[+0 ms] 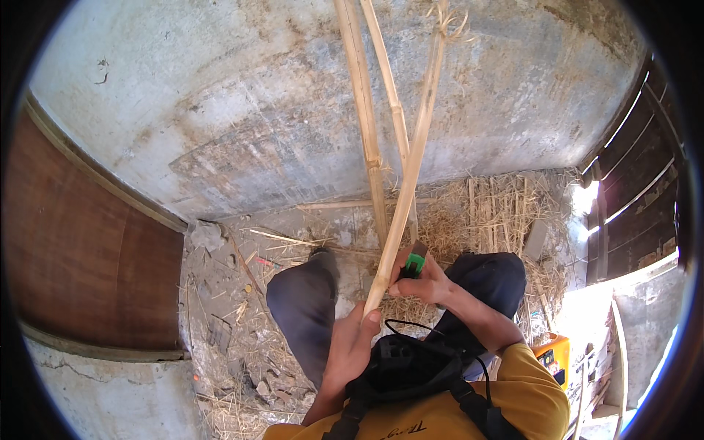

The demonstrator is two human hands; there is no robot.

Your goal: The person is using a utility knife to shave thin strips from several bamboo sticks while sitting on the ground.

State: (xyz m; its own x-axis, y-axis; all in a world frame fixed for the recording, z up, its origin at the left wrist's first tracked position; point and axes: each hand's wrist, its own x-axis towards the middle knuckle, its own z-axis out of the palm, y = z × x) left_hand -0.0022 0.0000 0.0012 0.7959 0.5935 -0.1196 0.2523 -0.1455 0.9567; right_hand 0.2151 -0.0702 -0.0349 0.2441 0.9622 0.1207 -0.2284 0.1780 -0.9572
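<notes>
To the left of the held bamboo strip, past our left knee, we have open room above the littered floor, until the brown panel limits it. Our left hand is closed around the strip's near end. 2 other strips stand left of its upper part, before the wall; we cannot tell if they are finished. The held strip has curls at its far end, so we judge its shaving partly done, some remaining. Just right of it, our right hand has fingers bent around a green cutter. Farther right, our right knee narrows the room.
</notes>
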